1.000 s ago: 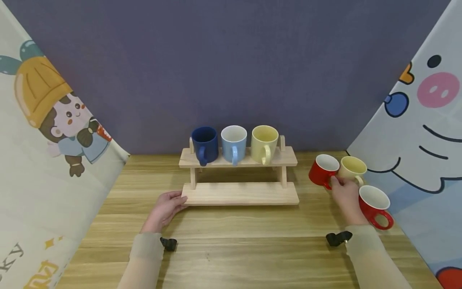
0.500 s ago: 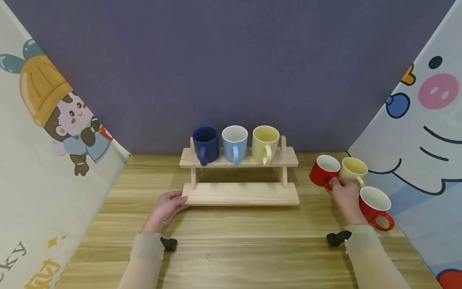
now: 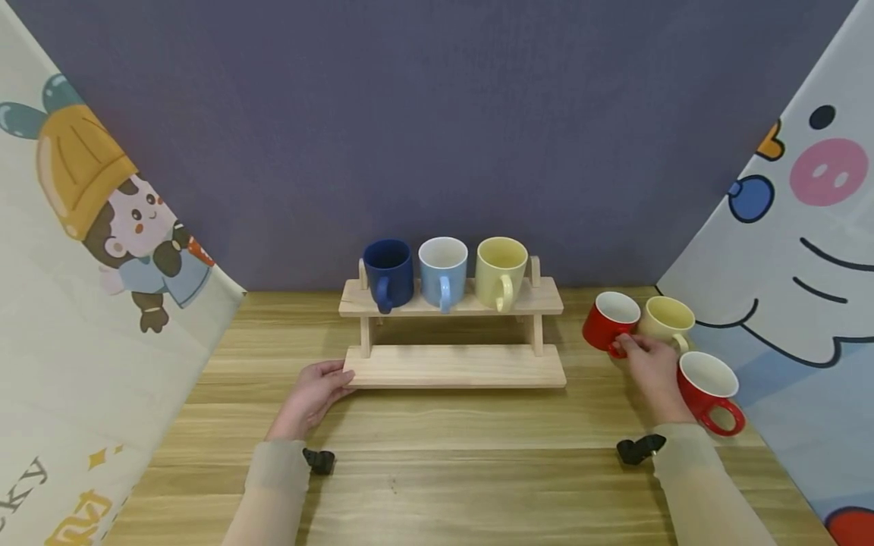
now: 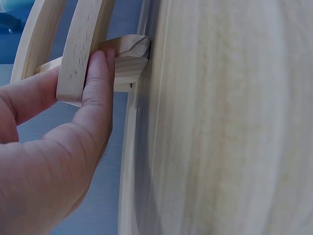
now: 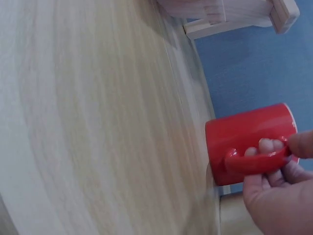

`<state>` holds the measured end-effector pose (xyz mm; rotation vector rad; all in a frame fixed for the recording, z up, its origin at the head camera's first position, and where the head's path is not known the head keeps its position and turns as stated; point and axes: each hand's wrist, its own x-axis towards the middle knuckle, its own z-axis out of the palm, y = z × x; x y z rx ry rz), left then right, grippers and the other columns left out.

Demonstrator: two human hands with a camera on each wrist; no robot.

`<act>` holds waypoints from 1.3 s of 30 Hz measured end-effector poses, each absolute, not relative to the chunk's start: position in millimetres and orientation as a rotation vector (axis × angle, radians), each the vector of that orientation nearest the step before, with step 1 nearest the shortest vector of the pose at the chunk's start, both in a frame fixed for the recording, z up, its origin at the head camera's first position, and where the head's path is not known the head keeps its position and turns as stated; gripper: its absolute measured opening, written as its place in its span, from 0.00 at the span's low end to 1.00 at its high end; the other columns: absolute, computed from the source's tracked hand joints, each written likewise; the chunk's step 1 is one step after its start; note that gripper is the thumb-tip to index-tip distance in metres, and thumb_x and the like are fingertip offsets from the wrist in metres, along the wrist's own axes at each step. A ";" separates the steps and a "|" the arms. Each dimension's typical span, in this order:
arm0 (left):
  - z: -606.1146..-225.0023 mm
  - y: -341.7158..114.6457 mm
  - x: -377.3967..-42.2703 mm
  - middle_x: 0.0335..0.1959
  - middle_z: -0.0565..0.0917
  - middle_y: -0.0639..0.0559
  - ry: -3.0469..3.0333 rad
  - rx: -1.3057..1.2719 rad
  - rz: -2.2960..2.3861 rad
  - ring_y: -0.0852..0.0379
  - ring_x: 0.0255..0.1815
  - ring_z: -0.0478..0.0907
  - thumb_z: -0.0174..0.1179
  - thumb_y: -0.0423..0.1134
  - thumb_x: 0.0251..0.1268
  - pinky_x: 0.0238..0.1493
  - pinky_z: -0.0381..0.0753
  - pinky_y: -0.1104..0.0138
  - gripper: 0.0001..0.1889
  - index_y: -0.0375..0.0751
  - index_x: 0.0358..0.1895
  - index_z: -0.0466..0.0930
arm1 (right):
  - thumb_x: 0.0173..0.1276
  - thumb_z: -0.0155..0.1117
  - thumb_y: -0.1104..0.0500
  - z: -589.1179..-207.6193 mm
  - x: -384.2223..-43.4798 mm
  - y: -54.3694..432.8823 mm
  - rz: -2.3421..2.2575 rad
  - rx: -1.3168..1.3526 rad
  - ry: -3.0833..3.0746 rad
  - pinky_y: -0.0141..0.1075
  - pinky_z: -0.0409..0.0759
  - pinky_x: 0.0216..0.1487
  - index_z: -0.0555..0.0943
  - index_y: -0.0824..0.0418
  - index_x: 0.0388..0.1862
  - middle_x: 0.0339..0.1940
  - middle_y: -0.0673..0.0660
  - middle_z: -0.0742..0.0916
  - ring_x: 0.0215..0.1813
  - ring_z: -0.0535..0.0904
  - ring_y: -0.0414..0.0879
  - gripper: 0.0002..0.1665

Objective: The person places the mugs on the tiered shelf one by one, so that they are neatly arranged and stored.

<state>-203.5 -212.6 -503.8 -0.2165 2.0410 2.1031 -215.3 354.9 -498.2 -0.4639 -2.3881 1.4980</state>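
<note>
Backdrop (image 3: 75, 341) reading "cky", left fingers (image 4: 97, 83) gripping wooden shelf (image 3: 454, 365), right fingers (image 5: 301, 144) pinching red mug (image 5: 244, 128)

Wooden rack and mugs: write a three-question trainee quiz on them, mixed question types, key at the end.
1. Multiple choice: by which part does the right hand hold the glossy red cylindrical mug nearest the pale wooden two-tier rack? A) rim B) base C) handle
2. True or false: the left hand grips the rack's lower shelf.
3. Fill in: on the upper shelf, the light-blue cylindrical mug stands between the dark-blue cylindrical mug and the ____ one.

Key: 1. C; 2. True; 3. pale-yellow
</note>
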 end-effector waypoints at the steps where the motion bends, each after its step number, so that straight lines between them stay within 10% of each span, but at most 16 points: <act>1: -503.5 -212.7 -203.2 0.62 0.71 0.27 2.040 -0.218 2.104 0.54 0.49 0.80 0.56 0.26 0.77 0.52 0.84 0.64 0.28 0.15 0.71 0.57 | 0.82 0.53 0.52 -499.2 -215.0 354.9 1.543 -0.442 -2.373 0.26 0.82 0.47 0.80 0.76 0.59 0.42 0.59 0.88 0.41 0.83 0.40 0.26; 14: -504.7 -213.6 -202.9 0.65 0.68 0.25 2.029 -0.210 2.097 0.54 0.49 0.79 0.55 0.27 0.77 0.54 0.83 0.63 0.28 0.15 0.72 0.56 | 0.76 0.65 0.53 -503.9 -208.8 348.9 2.155 -0.371 -1.934 0.35 0.82 0.55 0.74 0.73 0.58 0.42 0.55 0.86 0.48 0.79 0.46 0.26; 39: -503.4 -212.9 -205.5 0.64 0.69 0.25 2.045 -0.224 2.083 0.51 0.53 0.78 0.56 0.26 0.77 0.53 0.84 0.64 0.28 0.15 0.72 0.57 | 0.74 0.66 0.53 -437.4 -169.8 311.1 1.994 -0.289 -1.906 0.19 0.78 0.49 0.79 0.72 0.62 0.38 0.50 0.89 0.45 0.82 0.40 0.28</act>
